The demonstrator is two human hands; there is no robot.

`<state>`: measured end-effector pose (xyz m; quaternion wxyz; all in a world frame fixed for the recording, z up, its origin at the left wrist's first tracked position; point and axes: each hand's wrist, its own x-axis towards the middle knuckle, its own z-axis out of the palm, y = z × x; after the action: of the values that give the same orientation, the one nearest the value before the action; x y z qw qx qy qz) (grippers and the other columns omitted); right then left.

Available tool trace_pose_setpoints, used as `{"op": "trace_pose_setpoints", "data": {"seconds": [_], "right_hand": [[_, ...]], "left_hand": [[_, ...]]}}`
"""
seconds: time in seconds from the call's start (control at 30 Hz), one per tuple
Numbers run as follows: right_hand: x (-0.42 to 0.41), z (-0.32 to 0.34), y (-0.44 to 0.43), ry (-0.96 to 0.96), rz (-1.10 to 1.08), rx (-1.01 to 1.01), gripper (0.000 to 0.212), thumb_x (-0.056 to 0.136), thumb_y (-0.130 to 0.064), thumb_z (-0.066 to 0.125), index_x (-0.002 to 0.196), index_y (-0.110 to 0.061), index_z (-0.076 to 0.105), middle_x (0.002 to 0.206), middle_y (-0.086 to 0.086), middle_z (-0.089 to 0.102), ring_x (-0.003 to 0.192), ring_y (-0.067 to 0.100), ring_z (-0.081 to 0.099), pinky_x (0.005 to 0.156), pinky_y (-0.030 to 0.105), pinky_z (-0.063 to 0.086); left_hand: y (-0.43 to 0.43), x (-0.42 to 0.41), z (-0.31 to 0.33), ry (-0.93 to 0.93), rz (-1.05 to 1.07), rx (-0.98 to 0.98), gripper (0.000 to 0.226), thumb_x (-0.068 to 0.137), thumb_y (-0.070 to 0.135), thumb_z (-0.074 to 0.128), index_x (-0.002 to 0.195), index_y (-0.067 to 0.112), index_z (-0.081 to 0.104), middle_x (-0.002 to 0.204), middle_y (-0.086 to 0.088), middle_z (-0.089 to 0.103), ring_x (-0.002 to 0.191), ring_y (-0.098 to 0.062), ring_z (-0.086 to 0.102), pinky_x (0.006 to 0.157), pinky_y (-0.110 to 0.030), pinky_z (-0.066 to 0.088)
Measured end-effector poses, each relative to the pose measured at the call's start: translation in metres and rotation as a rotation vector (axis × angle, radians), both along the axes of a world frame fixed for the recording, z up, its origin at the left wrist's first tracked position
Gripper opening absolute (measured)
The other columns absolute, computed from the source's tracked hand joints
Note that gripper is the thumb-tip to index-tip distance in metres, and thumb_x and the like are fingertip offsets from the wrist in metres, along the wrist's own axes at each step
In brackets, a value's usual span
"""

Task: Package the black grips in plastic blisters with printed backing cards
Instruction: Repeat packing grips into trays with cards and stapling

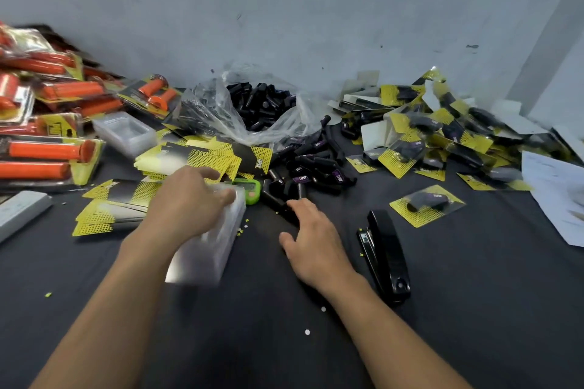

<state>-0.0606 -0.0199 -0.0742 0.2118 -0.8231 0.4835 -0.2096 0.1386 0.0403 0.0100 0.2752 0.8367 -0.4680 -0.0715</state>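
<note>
Head view: high, forward-down, close over table [442, 309].

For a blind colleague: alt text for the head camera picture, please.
On a dark table, the left hand holds a stack of clear blisters while the open right hand is by loose black grips, a stapler beside it.

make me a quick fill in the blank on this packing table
1. The left hand holds a stack of clear ____.
2. The stapler lies on the ____ side of the right hand.
3. The packed grips at far left are coloured ____.
4. The bag holds loose grips coloured ____.
Missing: blisters; right; orange; black.
</note>
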Motion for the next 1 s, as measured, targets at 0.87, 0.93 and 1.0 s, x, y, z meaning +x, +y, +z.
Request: {"op": "trace_pose_setpoints", "data": {"seconds": [0.87, 0.93, 1.0], "right_hand": [[-0.015, -0.002, -0.001, -0.598, -0.38, 0.005, 0.012, 0.104, -0.017, 0.053, 0.102, -0.029, 0.054, 0.087, -0.009, 0.065, 0.079, 0.007, 0.063, 0.061, 0.017, 0.045], [-0.016, -0.002, -0.002, -0.641, -0.403, 0.017, 0.011, 0.107, -0.022, 0.048, 0.104, -0.03, 0.055, 0.084, -0.005, 0.068, 0.077, 0.012, 0.066, 0.06, 0.014, 0.044], [-0.018, -0.002, -0.002, -0.702, -0.432, 0.028, 0.016, 0.109, -0.023, 0.045, 0.1, -0.03, 0.057, 0.077, -0.003, 0.067, 0.067, 0.015, 0.066, 0.055, 0.014, 0.044]], "left_hand": [[0.003, -0.012, 0.043, -0.349, 0.225, -0.084, 0.019, 0.097, 0.028, 0.056, 0.105, 0.023, 0.073, 0.11, -0.018, 0.07, 0.102, -0.046, 0.063, 0.079, -0.046, 0.048], [0.003, -0.026, 0.053, -0.398, 0.203, -0.285, 0.016, 0.098, 0.031, 0.058, 0.101, 0.023, 0.072, 0.1, -0.016, 0.072, 0.094, -0.045, 0.064, 0.073, -0.043, 0.042], [0.005, -0.048, 0.06, -0.332, 0.084, -0.493, 0.012, 0.096, 0.033, 0.059, 0.092, 0.027, 0.069, 0.087, -0.005, 0.075, 0.083, -0.032, 0.066, 0.068, -0.036, 0.043]]}}
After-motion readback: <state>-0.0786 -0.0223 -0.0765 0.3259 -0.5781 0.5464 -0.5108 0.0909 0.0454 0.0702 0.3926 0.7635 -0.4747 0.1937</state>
